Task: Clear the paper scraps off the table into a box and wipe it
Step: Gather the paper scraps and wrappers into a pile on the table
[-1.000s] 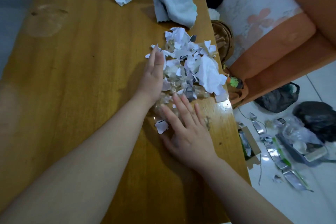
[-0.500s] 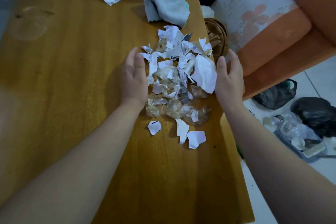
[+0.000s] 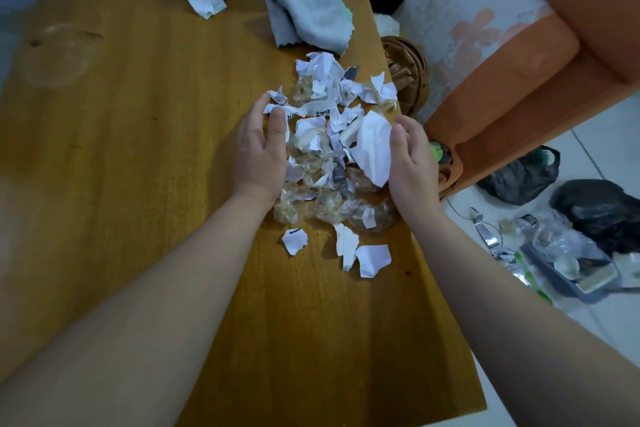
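Wooden and honey-coloured, the bench (image 3: 138, 156) carries a heap of paper scraps (image 3: 325, 104) near its right edge, and both hands bracket that heap from opposite sides.

The left hand (image 3: 259, 152) stands on its edge against the heap's left flank. Its fingers are close together and only slightly bent, the fingertips reaching the torn bits at the far left of the pile, and the thumb lies over the scraps. It is cupped and pressing rather than gripping anything.

The right hand (image 3: 412, 163) is at the heap's right flank, right at the bench edge. Its fingers bend inward more than the left's, and the thumb lies against a large white piece (image 3: 374, 146). Whether it is pinching that piece or only pushing it cannot be told.

Between the two wrists lie crumpled clear wrappers (image 3: 332, 208), mixed into the near side of the heap. Three loose scraps (image 3: 372, 260) lie apart from the pile, nearer the person, untouched by either hand.

Beyond the heap, a folded pale blue cloth (image 3: 308, 22) lies on the bench just beside the farthest scraps. A wicker basket (image 3: 412, 66) sits below the bench's right edge, close to the heap. Black bags (image 3: 519, 177) and scattered litter lie on the tiled floor (image 3: 606, 142) to the right.
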### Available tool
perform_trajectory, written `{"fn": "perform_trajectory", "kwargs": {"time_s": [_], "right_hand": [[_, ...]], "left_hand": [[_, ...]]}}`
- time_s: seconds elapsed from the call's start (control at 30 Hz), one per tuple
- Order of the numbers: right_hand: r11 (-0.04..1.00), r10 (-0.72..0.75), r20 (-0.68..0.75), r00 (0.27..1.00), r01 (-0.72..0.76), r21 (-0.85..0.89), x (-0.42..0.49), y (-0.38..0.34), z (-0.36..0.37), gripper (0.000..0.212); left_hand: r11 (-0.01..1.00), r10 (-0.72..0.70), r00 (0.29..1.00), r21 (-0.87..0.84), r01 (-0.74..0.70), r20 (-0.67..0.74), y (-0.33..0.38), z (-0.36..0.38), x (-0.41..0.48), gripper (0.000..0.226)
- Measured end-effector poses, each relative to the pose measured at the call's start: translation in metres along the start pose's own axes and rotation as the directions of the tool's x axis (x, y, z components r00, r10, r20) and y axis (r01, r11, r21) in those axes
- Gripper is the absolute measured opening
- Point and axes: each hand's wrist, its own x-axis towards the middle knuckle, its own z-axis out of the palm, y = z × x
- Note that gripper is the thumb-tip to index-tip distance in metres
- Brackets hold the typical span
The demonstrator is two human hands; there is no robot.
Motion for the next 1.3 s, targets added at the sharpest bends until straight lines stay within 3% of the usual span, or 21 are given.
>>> {"fn": "perform_trajectory", "kwargs": {"time_s": [0.2,0.37,0.5,0.67,0.83,0.97,1.1,1.23,1.3], "right_hand": [[0.981,-0.139,0.147,0.979,0.157,-0.117,-0.020,0.000,-0.004,0.037],[0.977,-0.181,0.051,0.982,0.185,-0.102,-0.034,0.005,-0.009,0.039],[0.954,-0.245,0.082,0.966,0.255,-0.159,-0.047,0.005,-0.010,0.042],[0.960,-0.205,0.069,0.976,0.214,-0.179,-0.054,-0.005,-0.006,0.040],[0.933,-0.103,0.143,0.984,0.145,-0.329,-0.056,-0.019,0.003,0.036],[0.978,-0.086,-0.054,0.995,0.074,-0.197,-0.061,-0.033,-0.001,0.033],[1.000,0.026,-0.217,0.976,-0.027,-0.001,-0.064,-0.038,-0.019,0.030],[0.993,0.104,-0.274,0.956,-0.085,0.079,-0.066,-0.024,-0.054,0.020],[0.984,0.160,-0.288,0.944,-0.131,0.117,-0.065,-0.012,-0.078,0.021]], "left_hand": [[1.000,-0.012,1.000,-0.005,0.012,0.020,0.001,-0.003,-0.002,0.052],[0.997,-0.070,0.996,-0.016,0.071,0.045,0.009,-0.005,0.001,0.053],[0.990,-0.123,0.980,-0.052,0.132,0.156,0.013,-0.016,0.007,0.058],[0.984,-0.168,0.957,-0.025,0.179,0.237,0.018,-0.021,0.004,0.049],[0.981,0.085,0.975,0.152,-0.117,0.205,0.042,-0.010,-0.013,0.040],[0.913,0.270,0.892,0.198,-0.357,0.363,0.068,0.006,-0.027,0.039],[0.903,0.284,0.835,0.162,-0.398,0.471,0.094,0.029,-0.044,0.037],[0.891,0.306,0.709,0.071,-0.448,0.635,0.111,0.067,-0.073,0.036],[0.905,0.280,0.692,0.058,-0.422,0.665,0.116,0.093,-0.087,0.036]]}}
